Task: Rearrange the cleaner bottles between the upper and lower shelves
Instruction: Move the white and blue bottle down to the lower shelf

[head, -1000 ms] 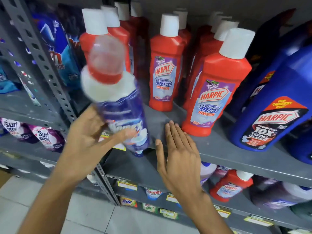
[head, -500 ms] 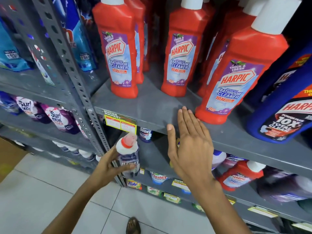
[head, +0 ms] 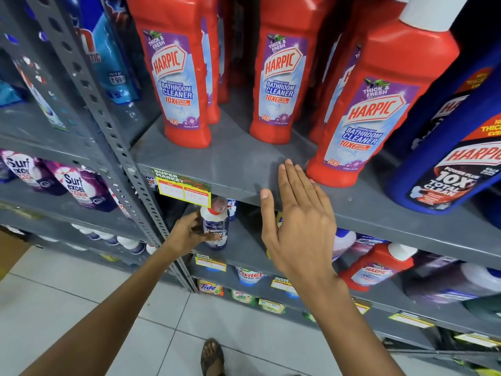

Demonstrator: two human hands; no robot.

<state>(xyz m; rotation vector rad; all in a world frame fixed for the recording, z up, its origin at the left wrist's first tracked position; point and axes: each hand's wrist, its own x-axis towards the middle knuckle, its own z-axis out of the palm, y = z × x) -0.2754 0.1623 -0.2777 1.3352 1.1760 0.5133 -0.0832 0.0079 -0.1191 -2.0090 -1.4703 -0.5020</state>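
your left hand (head: 189, 234) is wrapped around the small purple bottle (head: 216, 226), fingers curled on its left flank and thumb side, holding it upright at the front left corner of the lower shelf (head: 244, 253). the bottle's long axis runs straight up and down, red-tinted cap toward the underside of the upper shelf (head: 238, 164), just below the yellow price tag (head: 184, 189). whether its base is already touching the lower shelf you cannot tell; it looks very near or just on it.

that is the relation the coming move turns on: the bottle sits directly ahead of your left palm, inside the shelf mouth, with the perforated grey upright (head: 113, 126) just to its left and little headroom above the cap. judged from this, the next step is to set it down square and let go, sliding the hand out toward you, not upward.

your right hand (head: 298, 221) is empty, fingers flat and together, tips resting on the upper shelf's front edge just beside the base of the nearest red harpic bottle (head: 374, 115). it is the nearer hand to that row; the left is the only one near the purple bottle.

the purple bottle is slim plastic with a glossy printed sleeve and white shoulder, likely slick under a loose hold. the red bottles are tall, smooth, flat-faced plastic with white caps, and would probably tip if nudged at the base. the shelves are painted grey metal, dull and hard.
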